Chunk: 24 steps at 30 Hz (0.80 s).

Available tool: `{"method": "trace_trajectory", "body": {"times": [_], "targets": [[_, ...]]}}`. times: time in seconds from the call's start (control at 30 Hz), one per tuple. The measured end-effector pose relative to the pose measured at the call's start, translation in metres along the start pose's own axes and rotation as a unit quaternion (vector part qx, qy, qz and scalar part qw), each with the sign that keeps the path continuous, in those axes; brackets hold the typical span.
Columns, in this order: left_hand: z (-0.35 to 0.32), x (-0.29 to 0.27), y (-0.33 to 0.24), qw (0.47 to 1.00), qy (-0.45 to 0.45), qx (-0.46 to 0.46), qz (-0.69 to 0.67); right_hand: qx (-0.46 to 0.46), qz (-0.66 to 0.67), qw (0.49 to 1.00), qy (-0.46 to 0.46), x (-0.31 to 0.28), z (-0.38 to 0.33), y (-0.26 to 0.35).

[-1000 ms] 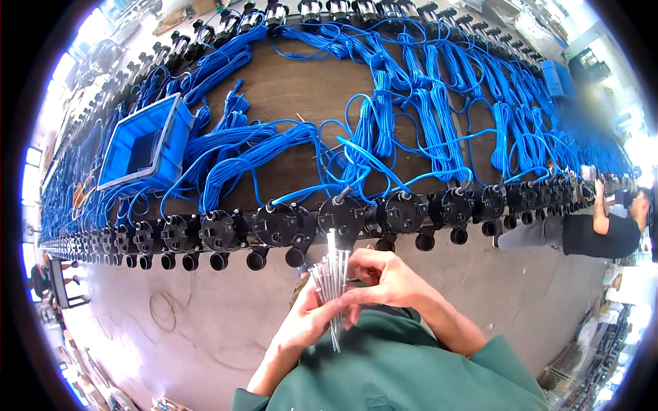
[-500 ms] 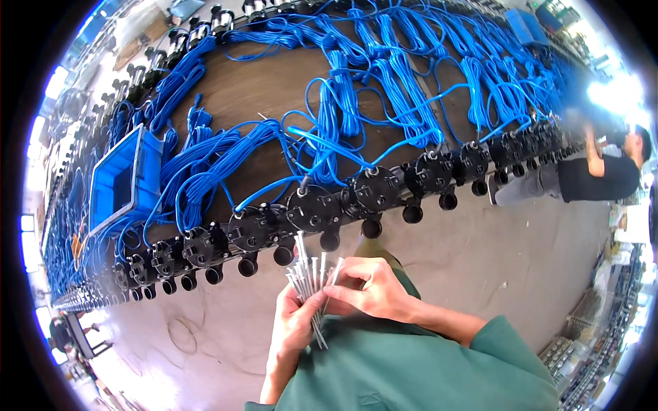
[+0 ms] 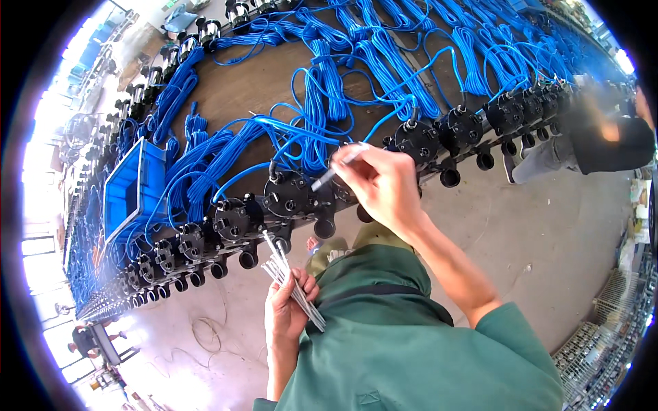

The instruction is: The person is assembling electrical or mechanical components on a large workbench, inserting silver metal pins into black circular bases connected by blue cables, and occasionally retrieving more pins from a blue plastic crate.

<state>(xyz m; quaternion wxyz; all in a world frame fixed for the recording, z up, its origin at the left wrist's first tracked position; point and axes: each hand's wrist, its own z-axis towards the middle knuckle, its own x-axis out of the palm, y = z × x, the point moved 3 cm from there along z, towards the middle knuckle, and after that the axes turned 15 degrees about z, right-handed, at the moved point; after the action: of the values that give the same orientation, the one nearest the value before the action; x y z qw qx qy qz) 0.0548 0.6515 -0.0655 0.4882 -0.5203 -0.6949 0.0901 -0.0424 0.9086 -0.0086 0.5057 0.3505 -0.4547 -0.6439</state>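
Note:
My left hand (image 3: 286, 316), low in front of my green top, is closed around a bundle of long thin silvery bolts (image 3: 277, 267) that fan out at the upper end. Further up and to the right, my right hand (image 3: 385, 181) pinches one slim silvery bolt (image 3: 329, 177), which looks slightly blurred. This bolt slants over the row of round black housings, close to one black housing (image 3: 288, 195). I cannot tell whether its tip touches anything. My right hand partly hides the housing behind it.
Coiled blue cables (image 3: 384, 75) lie over the brown tabletop (image 3: 274, 85), many joined to the housings along its edge. A blue crate (image 3: 125, 195) stands at left. Another person (image 3: 610, 145) is at the right by the same row. A loose cable loop (image 3: 205, 334) lies on the floor.
My right hand has left the bundle and moved up to the housings with one bolt. My left hand, still gripping the rest, has shifted slightly down and left.

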Motion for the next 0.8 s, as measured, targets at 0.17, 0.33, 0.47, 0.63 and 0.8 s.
{"method": "trace_trajectory", "body": {"times": [0.17, 0.33, 0.47, 0.63, 0.8], "targets": [[0.001, -0.013, 0.005, 0.998, -0.027, 0.031, -0.040, -0.093, -0.118, 0.988, 0.047, 0.041, 0.028, -0.039], [0.006, -0.023, -0.022, 0.956, -0.233, 0.137, 0.114, -0.060, -0.191, 0.976, 0.080, 0.054, 0.034, -0.038], [0.017, -0.017, -0.043, 0.928, -0.266, 0.207, 0.159, -0.100, -0.210, 0.968, 0.096, 0.055, 0.034, -0.036], [0.024, -0.017, -0.058, 0.874, -0.323, 0.276, 0.235, -0.124, -0.235, 0.952, 0.150, 0.066, 0.034, -0.034], [0.035, -0.015, -0.066, 0.770, -0.385, 0.356, 0.363, -0.018, -0.361, 0.907, 0.217, 0.074, 0.033, -0.060]]}}
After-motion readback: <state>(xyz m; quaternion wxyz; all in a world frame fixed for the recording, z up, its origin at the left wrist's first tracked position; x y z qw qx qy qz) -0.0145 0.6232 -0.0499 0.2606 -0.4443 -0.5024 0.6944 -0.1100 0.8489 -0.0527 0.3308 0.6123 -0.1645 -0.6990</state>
